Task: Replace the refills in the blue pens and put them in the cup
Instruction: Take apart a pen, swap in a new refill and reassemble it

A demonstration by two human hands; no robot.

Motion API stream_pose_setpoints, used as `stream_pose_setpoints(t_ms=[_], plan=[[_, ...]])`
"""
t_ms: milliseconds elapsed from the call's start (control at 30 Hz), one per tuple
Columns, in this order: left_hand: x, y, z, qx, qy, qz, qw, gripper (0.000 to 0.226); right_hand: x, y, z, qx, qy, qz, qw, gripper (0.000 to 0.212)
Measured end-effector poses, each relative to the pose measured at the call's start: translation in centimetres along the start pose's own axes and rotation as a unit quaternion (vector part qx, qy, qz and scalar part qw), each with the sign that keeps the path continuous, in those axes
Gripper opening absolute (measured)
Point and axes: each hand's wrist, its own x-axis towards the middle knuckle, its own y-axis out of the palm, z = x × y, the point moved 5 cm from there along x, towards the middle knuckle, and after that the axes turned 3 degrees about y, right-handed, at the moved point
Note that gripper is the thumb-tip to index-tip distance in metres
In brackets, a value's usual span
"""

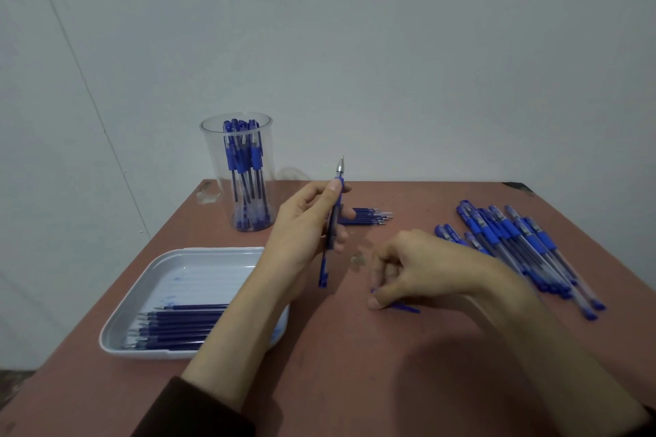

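My left hand (305, 227) grips a blue pen (332, 223) upright above the table, its metal tip pointing up and no cap on it. My right hand (415, 270) rests low on the table with fingers curled, pinching a blue pen cap (401, 307) against the surface. A clear plastic cup (238, 170) at the back left holds several blue pens. A pile of capped blue pens (514, 245) lies to the right. Loose refills (369, 216) lie behind my left hand.
A white tray (149, 294) at the front left holds several dark blue refills (177, 326). The reddish-brown table (355, 383) ends at a white wall behind. Its far right corner (518, 186) is chipped.
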Motion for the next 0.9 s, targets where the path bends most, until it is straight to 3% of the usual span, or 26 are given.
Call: stream_pose_setpoints(t_ms=[100, 167, 267, 367, 467, 633, 900], plan=[[0.1, 0.3, 0.0, -0.005, 0.006, 0.025, 1.0, 0.022, -0.3, -0.7, -0.2, 0.063, 0.005, -0.039, 0.997, 0.009], [0.2, 0.5, 0.2, 0.008, 0.0, 0.048, 0.999, 0.024, -0.5, -1.6, -0.3, 0.192, -0.001, -0.116, 0.975, 0.012], [0.1, 0.7, 0.4, 0.022, -0.004, 0.077, 0.997, 0.024, -0.5, -3.7, -1.5, 0.42, -0.017, -0.259, 0.87, 0.017], [-0.3, 1.0, 0.3, 0.047, 0.011, 0.099, 0.994, 0.02, -0.8, -4.8, -2.6, 0.595, -0.041, -0.318, 0.737, 0.016], [-0.5, 1.2, 0.2, 0.062, 0.008, 0.112, 0.992, 0.013, -0.9, -4.9, -3.1, 0.656, -0.048, -0.327, 0.679, 0.013], [-0.6, 1.5, 0.5, 0.08, -0.009, 0.126, 0.989, 0.014, -0.6, -4.6, -2.8, 0.667, -0.067, -0.314, 0.672, 0.013], [-0.6, 1.4, 0.3, 0.075, -0.01, 0.107, 0.991, 0.016, -0.4, -4.1, -1.5, 0.563, -0.089, -0.326, 0.754, 0.008]])
